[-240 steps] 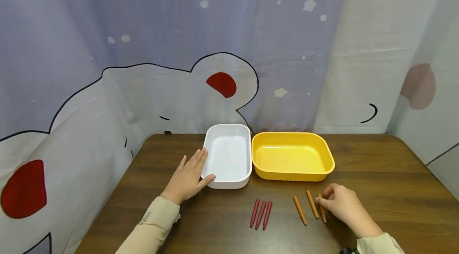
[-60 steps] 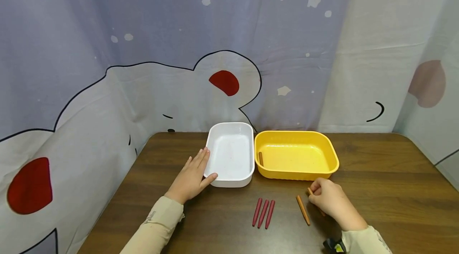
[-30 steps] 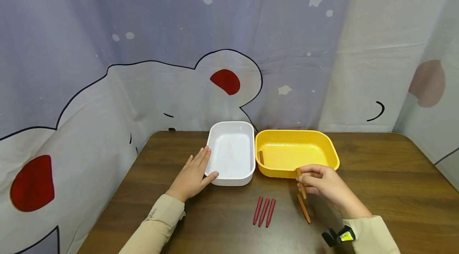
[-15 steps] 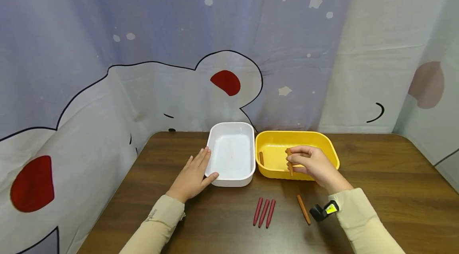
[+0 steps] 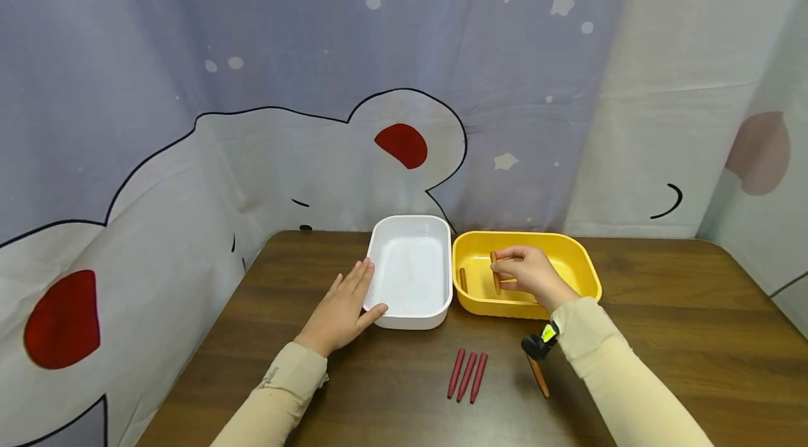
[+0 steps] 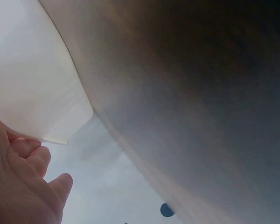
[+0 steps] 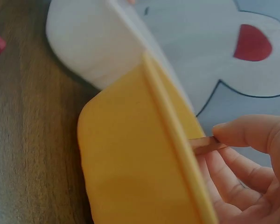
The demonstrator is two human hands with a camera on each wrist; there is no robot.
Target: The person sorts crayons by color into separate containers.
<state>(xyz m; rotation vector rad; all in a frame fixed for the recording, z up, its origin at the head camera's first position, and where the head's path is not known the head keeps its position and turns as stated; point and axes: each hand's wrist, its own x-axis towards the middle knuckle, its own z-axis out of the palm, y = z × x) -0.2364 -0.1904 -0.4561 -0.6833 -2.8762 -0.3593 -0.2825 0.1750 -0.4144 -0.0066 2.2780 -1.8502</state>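
While over the yellow plastic tray point(image 5: 583, 271), the right hand point(image 5: 530, 274) pinches a thin orange stick point(image 5: 495, 273).
Left of that tray, the left hand point(image 5: 341, 310) rests flat, fingers straight, against the white plastic tray point(image 5: 410, 321).

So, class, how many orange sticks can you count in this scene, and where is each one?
3. One orange stick lies in the yellow tray, one is pinched in the right hand over that tray, and one lies on the table, partly hidden by the wrist.

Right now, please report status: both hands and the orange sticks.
Right hand pinches an orange stick over the yellow tray. Left hand rests flat against the white tray. One orange stick in the tray, one on table. Nothing blocking.
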